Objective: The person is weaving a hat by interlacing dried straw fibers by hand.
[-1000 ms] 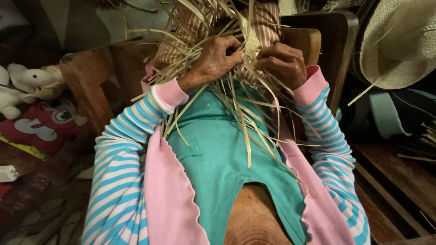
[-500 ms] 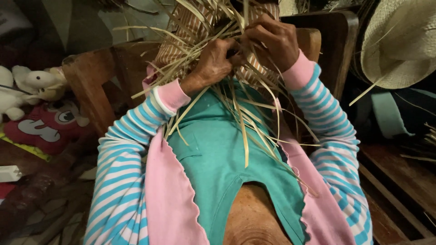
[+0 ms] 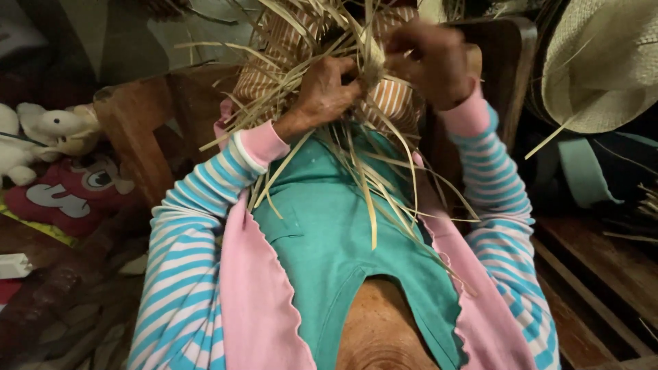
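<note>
Both hands closed on the straw weave (image 3: 373,65).
Left hand (image 3: 327,92) gripping at 8 o'clock, right hand (image 3: 428,58) pinching at 2; loose strands trailing toward 6.

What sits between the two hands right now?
In the head view, a knot of pale straw strips lies between the left hand and right hand; both grip it, loose ends fanning out.

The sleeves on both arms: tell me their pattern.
The sleeves carry blue and white stripes with pink cuffs, clearest in the head view.
</note>
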